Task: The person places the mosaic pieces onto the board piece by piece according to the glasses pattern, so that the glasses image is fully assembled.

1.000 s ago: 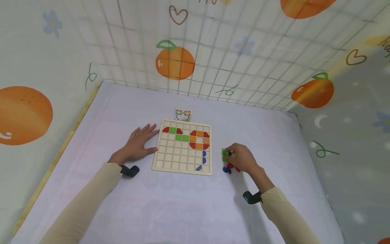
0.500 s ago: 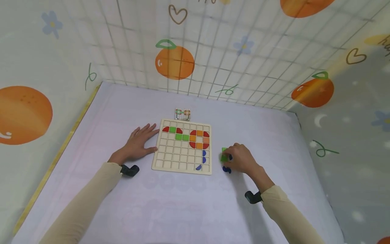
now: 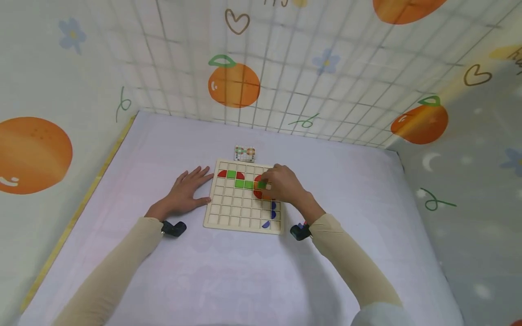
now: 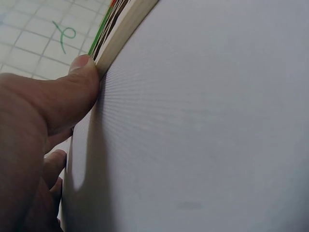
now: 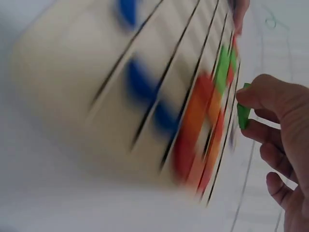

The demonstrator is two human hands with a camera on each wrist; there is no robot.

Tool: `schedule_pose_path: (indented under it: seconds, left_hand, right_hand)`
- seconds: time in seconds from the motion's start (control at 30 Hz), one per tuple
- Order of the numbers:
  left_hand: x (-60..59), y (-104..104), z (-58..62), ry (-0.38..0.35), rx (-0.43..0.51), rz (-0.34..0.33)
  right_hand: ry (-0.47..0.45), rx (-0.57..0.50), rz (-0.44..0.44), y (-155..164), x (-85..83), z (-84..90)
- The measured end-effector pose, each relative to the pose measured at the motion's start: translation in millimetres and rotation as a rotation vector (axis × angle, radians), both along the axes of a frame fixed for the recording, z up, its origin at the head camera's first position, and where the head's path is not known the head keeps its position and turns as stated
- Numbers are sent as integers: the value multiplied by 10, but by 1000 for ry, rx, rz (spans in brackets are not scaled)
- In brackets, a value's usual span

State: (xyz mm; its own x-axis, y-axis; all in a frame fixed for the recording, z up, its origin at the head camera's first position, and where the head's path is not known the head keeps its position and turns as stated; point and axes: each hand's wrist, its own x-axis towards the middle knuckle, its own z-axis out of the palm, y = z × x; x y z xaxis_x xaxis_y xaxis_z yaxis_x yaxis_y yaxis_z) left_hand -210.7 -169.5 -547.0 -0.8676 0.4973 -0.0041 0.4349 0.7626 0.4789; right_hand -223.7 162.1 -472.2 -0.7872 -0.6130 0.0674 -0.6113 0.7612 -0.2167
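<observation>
A green square tile (image 3: 262,184) is pinched by the right hand (image 3: 283,184) above the wooden grid board (image 3: 228,213). The left hand (image 3: 185,192) is laid flat, fingers released, on the lilac table cover (image 3: 244,271); its thumb touches the board's edge. Fruit-print wall sheeting (image 3: 234,83) encloses the surface.

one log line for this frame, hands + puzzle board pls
left hand: flat, thumb touching wooden grid puzzle board edge | right hand: pinches green square tile over board | tile: not seated
</observation>
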Motion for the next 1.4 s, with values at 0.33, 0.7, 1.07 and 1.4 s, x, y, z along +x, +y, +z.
schedule_pose_path:
  seconds: [0.33,0.7,1.07,1.4]
  left_hand:
    - [-8,-46,-2,5,10,-19]
    - [-7,-48,34,13,36,-52]
    - [-16,-28,-7,21,35,-43]
    - [-11,-12,-29,-2,7,-12]
  right_hand:
    - [-38,48,122,-905,-216,-112]
    - [-8,117,161,-1190,-267,-236]
    - [-10,49,130,-1109,-201,-237]
    - [-6,-11,95,-667,-7,-77]
